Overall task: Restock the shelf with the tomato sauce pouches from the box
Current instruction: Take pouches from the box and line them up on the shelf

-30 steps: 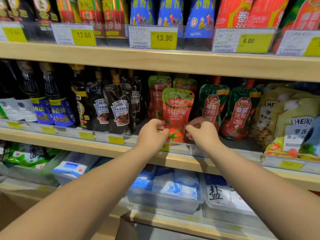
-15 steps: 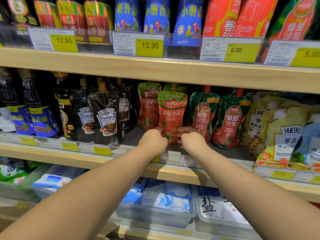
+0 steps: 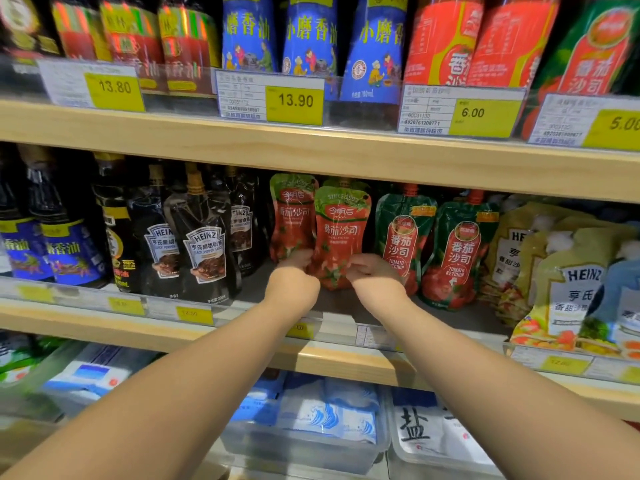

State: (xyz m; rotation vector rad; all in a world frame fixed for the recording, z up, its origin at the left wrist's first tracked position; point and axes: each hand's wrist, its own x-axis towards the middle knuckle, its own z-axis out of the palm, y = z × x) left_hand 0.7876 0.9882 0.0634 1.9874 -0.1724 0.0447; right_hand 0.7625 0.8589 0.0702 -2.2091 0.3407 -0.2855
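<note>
A red tomato sauce pouch (image 3: 341, 233) with a green top stands upright on the middle shelf (image 3: 346, 308), in front of another pouch of the same kind (image 3: 291, 216). My left hand (image 3: 294, 278) grips its lower left corner and my right hand (image 3: 375, 275) grips its lower right corner. Both arms reach in over the shelf's front rail. The pouch's bottom edge is partly hidden by my fingers. The box is out of view.
Green and red ketchup pouches (image 3: 401, 244) stand just right of my right hand. Black Heinz pepper sauce pouches (image 3: 204, 247) stand to the left. Yellow Heinz pouches (image 3: 568, 282) fill the far right. The upper shelf board (image 3: 311, 150) hangs close above the pouches.
Both hands have pushed the pouch deeper onto the shelf, away from the front rail. The camera has moved closer and slightly right.
</note>
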